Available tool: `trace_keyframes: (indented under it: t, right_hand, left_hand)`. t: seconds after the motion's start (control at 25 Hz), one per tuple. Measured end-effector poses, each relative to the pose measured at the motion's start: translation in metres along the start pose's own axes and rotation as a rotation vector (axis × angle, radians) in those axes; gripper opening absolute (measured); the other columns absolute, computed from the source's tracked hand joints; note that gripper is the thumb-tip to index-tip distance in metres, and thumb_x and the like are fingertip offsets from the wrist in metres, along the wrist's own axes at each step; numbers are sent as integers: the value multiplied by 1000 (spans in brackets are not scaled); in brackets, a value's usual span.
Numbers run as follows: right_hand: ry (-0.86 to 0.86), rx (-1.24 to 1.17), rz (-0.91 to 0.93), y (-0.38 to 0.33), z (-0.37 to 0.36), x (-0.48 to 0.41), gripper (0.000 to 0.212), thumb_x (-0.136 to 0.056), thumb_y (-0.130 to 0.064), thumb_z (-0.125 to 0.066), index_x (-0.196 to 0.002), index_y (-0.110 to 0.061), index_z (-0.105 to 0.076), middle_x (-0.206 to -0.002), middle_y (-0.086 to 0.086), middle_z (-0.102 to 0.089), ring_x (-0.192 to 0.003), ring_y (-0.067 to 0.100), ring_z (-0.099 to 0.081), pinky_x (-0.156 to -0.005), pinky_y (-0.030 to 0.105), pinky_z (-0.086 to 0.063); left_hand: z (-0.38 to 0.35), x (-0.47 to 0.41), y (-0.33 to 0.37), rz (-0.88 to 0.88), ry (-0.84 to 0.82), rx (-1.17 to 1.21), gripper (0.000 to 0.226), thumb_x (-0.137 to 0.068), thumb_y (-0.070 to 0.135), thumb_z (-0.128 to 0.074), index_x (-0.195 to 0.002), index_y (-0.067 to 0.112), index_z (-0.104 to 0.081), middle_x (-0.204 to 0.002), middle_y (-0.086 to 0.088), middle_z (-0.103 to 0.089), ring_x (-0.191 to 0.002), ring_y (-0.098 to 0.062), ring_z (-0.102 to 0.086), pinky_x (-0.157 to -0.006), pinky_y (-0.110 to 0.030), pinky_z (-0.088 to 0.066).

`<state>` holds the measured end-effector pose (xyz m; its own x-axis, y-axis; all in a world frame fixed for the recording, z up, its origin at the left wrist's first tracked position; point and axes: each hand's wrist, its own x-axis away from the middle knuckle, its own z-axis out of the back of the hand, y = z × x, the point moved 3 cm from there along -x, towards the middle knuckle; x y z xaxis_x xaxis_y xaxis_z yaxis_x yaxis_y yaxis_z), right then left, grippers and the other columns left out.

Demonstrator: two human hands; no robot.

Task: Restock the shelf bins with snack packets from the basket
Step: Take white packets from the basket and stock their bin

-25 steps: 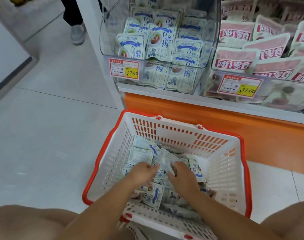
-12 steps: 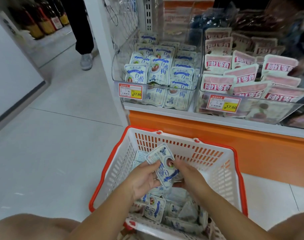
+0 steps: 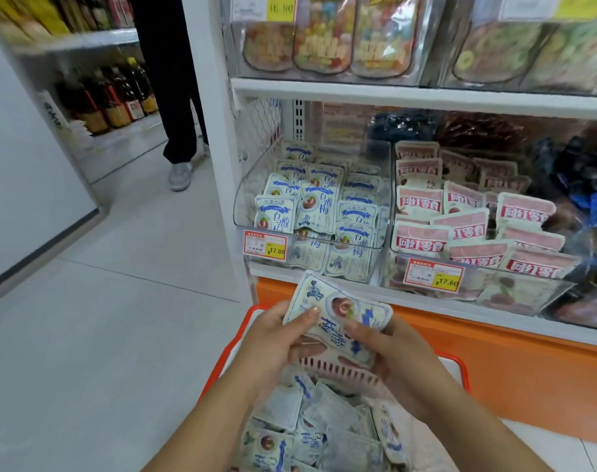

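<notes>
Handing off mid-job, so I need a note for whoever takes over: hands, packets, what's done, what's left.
Left hand and right hand: both grips on one bunch of blue-and-white packets, held above the basket.
Bin with the 17.80 tag: already holds matching packets.
Done: bunch picked up.
Left: place it in that bin; many loose packets remain in the basket.

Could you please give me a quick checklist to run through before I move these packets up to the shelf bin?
1. Grip: left hand and right hand both grip the held packets: ok.
2. Match: the clear bin holds the same blue-and-white design: ok.
3. Room: bare wall shows above the bin's stock on its left side: ok.
4. Path: nothing stands between the hands and the bin: ok.
5. Count of packets in the grip: cannot tell.
</notes>
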<state>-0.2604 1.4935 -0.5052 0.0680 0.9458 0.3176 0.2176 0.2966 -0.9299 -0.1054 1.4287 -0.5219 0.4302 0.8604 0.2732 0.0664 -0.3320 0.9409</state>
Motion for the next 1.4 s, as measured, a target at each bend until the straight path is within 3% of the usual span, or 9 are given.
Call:
trace_keyframes:
  t: [0.16,0.32,0.44,0.56,0.68,0.8,1.0,1.16,1.4]
  right_hand:
    - [63,420,298,-106,2,-14,31,-81,-22,-75,-110,-24,-64,-102,-3,-75,-92,18,-72,-84,44,-56]
    - [379,989,391,-192,31,-95,43,-81,-30,-77,-116,-16,-56,-111,3,-69,-99,24,-65,-83,37,-51]
    - [343,1401,329,-225,42,-165,57,-86,-31,-72,-133,-10,-48,-133,12,-56,-117,27,-55,-80,24,-38]
    - [243,1631,184,-250,48,-222,69,-85,-35,-72,-143,-13,-41,-143,7,-48,-124,24,-50,-86,22,-39]
    - [204,1919,98,-258,51,-271,43,-85,-40,-70,-117,-12,-60,-112,6,-66,-92,20,-61,-73,25,-48]
    - [236,2109,80,-250,56,-301,39,-87,-41,-67,-103,-6,-61,-91,5,-63,-86,24,-62,-77,32,-51]
    - [636,2260,320,-227,51,-292,47,-92,-22,-56,-134,-5,-43,-133,22,-45,-112,36,-51,-79,35,-37]
    - [634,2222,230,-226,67,-295,59,-92,-35,-56,-140,-4,-41,-133,19,-47,-120,35,-42,-97,41,-37]
    - [458,1951,349,-245,53,-258,24,-96,-40,-52,-94,-17,-60,-105,12,-60,-86,27,-56,-68,30,-47]
  left_hand:
    - [-12,-13,79,-277,38,-134,21,-92,22,-63,-112,21,-66,-100,0,-75,-93,-19,-72,-81,-36,-59]
    - [4,-70,145,-564,224,-880,49,-90,27,-67,-136,31,-51,-125,9,-62,-110,-3,-59,-96,-29,-49]
    - [-2,-133,158,-580,67,-1519,61,-86,27,-69,-141,19,-44,-144,-4,-45,-131,-20,-42,-106,-36,-38]
    - [-7,-189,155,-480,-142,-1816,90,-76,45,-78,-146,14,-31,-151,-8,-32,-140,-25,-28,-114,-42,-30]
    - [-7,-222,150,-399,-223,-1872,108,-75,52,-75,-155,18,-10,-162,-6,-6,-149,-26,-5,-120,-51,-14]
    - [-3,-241,148,-393,-253,-1808,110,-78,50,-73,-155,27,2,-163,0,8,-150,-22,6,-120,-54,-7]
    - [-1,-248,145,-402,-237,-1800,111,-77,51,-74,-154,31,3,-163,5,11,-150,-19,8,-121,-52,-9]
    - [-1,-245,147,-376,-215,-1788,110,-77,50,-74,-154,31,1,-163,4,11,-150,-19,7,-121,-51,-10]
    - [-6,-227,160,-375,-178,-1699,104,-79,49,-73,-155,28,-5,-163,0,5,-150,-22,-2,-121,-45,-16]
